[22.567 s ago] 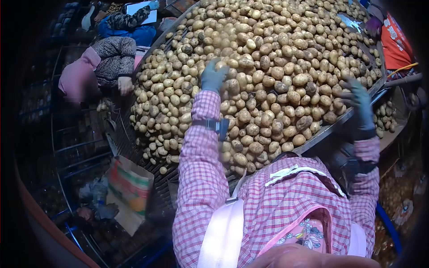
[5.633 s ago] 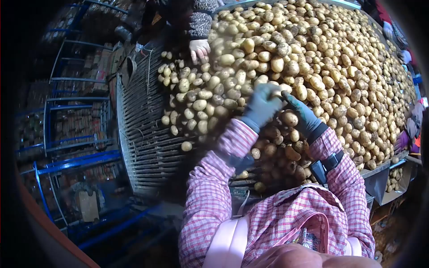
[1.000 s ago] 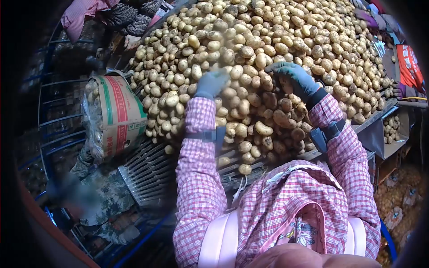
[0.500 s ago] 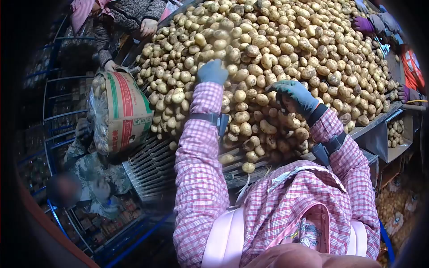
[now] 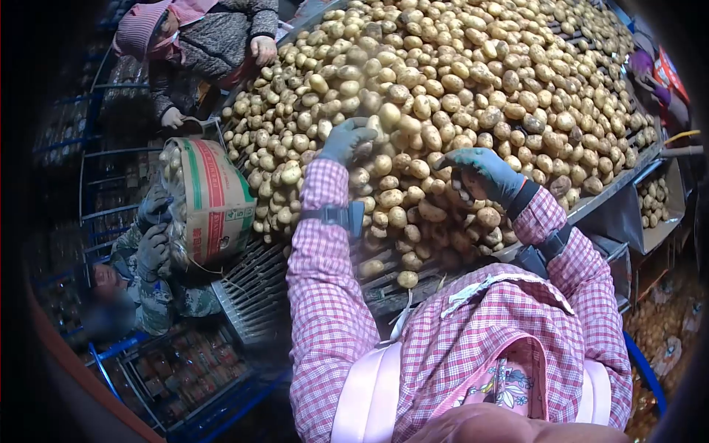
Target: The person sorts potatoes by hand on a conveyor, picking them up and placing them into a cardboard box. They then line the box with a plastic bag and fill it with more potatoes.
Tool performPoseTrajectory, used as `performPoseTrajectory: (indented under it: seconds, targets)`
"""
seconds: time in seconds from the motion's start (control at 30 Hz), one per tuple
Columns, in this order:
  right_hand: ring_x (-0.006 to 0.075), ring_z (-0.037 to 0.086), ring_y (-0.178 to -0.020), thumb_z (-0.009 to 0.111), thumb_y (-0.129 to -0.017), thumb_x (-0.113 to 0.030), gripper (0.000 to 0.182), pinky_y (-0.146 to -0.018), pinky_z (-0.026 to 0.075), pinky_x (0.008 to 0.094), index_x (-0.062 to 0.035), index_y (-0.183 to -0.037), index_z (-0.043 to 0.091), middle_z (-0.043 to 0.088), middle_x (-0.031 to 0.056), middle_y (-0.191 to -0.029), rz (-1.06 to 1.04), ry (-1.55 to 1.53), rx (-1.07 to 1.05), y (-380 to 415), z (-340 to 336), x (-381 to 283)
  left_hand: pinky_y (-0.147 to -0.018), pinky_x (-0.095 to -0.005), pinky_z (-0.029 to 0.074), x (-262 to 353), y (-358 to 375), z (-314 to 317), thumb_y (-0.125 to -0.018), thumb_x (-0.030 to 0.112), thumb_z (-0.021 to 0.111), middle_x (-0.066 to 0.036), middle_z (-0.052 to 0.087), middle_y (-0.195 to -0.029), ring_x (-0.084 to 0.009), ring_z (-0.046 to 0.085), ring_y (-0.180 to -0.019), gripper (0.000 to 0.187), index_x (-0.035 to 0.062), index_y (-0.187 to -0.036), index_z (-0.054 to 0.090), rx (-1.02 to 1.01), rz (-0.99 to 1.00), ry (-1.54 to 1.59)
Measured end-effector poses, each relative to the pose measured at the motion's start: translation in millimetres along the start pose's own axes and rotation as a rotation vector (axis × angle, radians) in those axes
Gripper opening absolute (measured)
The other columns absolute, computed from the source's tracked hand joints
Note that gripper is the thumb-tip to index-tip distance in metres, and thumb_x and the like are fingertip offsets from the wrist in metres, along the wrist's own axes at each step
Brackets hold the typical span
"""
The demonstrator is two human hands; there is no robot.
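Observation:
My left hand [image 5: 344,142], in a blue-grey glove, lies on a large heap of potatoes [image 5: 458,81]. Its fingers reach to the right over the potatoes, and a dark patch under them cannot be made out. My right hand [image 5: 489,174], gloved alike, is cupped with thumb and fingers apart. It rests against the heap, close to a few potatoes under its palm. Between my hands more potatoes [image 5: 419,169] lie loose. Nearest me, a few potatoes [image 5: 407,279] sit on the slatted surface [image 5: 369,292].
At left a full printed sack [image 5: 214,196] of potatoes stands by a metal grate [image 5: 255,295]. Gloved hands [image 5: 153,251] of another person hold it. Another person in a dark patterned jacket [image 5: 225,40] stands behind. A potato box [image 5: 653,203] and a purple-gloved person [image 5: 653,74] are at right.
My left hand has moved down and slightly left, its fingers turning right. My right hand has barely shifted. The person at lower left has brought both hands onto the sack.

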State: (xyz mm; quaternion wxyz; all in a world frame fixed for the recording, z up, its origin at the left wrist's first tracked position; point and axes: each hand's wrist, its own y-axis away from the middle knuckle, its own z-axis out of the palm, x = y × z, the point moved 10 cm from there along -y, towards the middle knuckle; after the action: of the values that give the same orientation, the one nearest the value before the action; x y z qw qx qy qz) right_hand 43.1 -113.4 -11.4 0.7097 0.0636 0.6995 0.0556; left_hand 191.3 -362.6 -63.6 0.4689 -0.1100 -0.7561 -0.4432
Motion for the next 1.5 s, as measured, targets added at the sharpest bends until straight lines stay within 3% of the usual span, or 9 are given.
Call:
performPoseTrajectory:
  seconds: [0.3,0.47,0.6,0.8,0.97,1.2,1.4,1.43,1.5]
  targets:
    - [0.0193,0.067,-0.105,0.060,-0.102,-0.032,0.041,-0.078,0.055,0.0299,0.0031,-0.123,0.065,0.070,0.0092,-0.117,0.102,-0.927,0.035,16.2,-0.5,44.0,-0.082,-0.0283,0.056,40.2,86.9,146.7,-0.087,0.018,0.067,-0.009,0.067,-0.119,-0.0163,0.066,-0.107,0.053,-0.0010,-0.136,0.058,-0.341,0.061,0.411]
    - [0.0191,0.067,-0.101,0.062,-0.101,-0.030,0.039,-0.080,0.056,0.0296,0.0003,-0.126,0.064,0.070,0.0104,-0.114,0.123,-0.759,0.159,44.2,-27.0,103.0,-0.077,-0.0275,0.060,45.3,108.8,211.6,-0.098,0.010,0.057,-0.012,0.059,-0.137,-0.0132,0.064,-0.113,0.043,-0.0011,-0.139,0.054,-0.316,0.002,0.183]
    - [0.0242,0.069,-0.094,0.058,-0.102,-0.041,0.048,-0.075,0.059,0.0353,-0.0110,-0.139,0.054,0.071,0.0136,-0.109,0.236,-1.115,0.302,92.3,-43.9,85.8,-0.083,-0.0333,0.060,25.1,99.7,243.6,-0.107,0.032,0.045,-0.015,0.057,-0.142,-0.0234,0.064,-0.116,0.047,0.0062,-0.145,0.050,-0.377,0.016,0.451]
    - [0.0286,0.071,-0.092,0.055,-0.103,-0.041,0.044,-0.064,0.061,0.0379,-0.0034,-0.125,0.058,0.068,0.0149,-0.108,0.140,-1.343,0.050,157.1,-53.2,97.1,-0.090,-0.0474,0.058,23.8,118.4,340.8,-0.105,0.051,0.044,-0.018,0.056,-0.143,-0.0342,0.062,-0.122,0.059,0.0078,-0.145,0.048,-0.453,-0.111,0.795]
    - [0.0165,0.069,-0.098,0.053,-0.105,-0.041,0.044,-0.069,0.059,0.0260,-0.0078,-0.133,0.059,0.069,0.0078,-0.117,-0.046,-1.220,0.342,216.0,-95.8,99.8,-0.092,-0.0419,0.056,43.2,130.7,411.5,-0.097,0.016,0.064,-0.010,0.062,-0.123,-0.0251,0.064,-0.108,0.051,0.0028,-0.143,0.048,-0.320,0.153,0.389]
    - [0.0205,0.065,-0.059,0.056,-0.096,-0.062,0.056,-0.048,0.053,0.0365,-0.0078,-0.108,0.067,0.070,0.0071,-0.084,0.229,-1.137,0.404,315.6,-122.0,172.3,-0.104,-0.0414,0.045,81.4,180.2,540.3,-0.099,0.024,0.061,-0.021,0.063,-0.127,-0.0361,0.060,-0.116,0.035,0.0060,-0.128,0.068,-0.063,1.063,-0.844]
    - [0.0136,0.050,-0.055,0.047,-0.104,-0.039,0.041,-0.051,0.048,0.0309,-0.0032,-0.122,0.058,0.059,0.0032,-0.084,-0.156,-1.069,0.782,420.6,-220.2,185.7,-0.101,-0.0450,0.049,84.9,195.0,566.1,-0.098,0.025,0.062,-0.020,0.069,-0.120,-0.0384,0.064,-0.114,0.033,0.0070,-0.125,0.068,-0.306,0.918,-0.441]
    - [0.0157,0.057,-0.060,0.048,-0.104,-0.039,0.043,-0.053,0.051,0.0312,-0.0024,-0.124,0.058,0.063,0.0055,-0.085,-0.154,-1.340,0.584,434.6,-247.9,215.5,-0.101,-0.0442,0.049,79.5,192.9,557.8,-0.098,0.026,0.062,-0.020,0.069,-0.119,-0.0375,0.064,-0.114,0.033,0.0068,-0.124,0.068,-0.295,0.884,-0.448]
    - [0.0220,0.070,-0.078,0.054,-0.102,-0.040,0.042,-0.064,0.061,0.0376,-0.0055,-0.124,0.062,0.070,0.0104,-0.097,-0.156,-1.006,0.868,495.7,-349.4,230.4,-0.101,-0.0427,0.049,66.3,184.4,541.2,-0.098,0.027,0.063,-0.019,0.070,-0.117,-0.0357,0.064,-0.114,0.032,0.0064,-0.122,0.068,-0.287,0.796,-0.491]
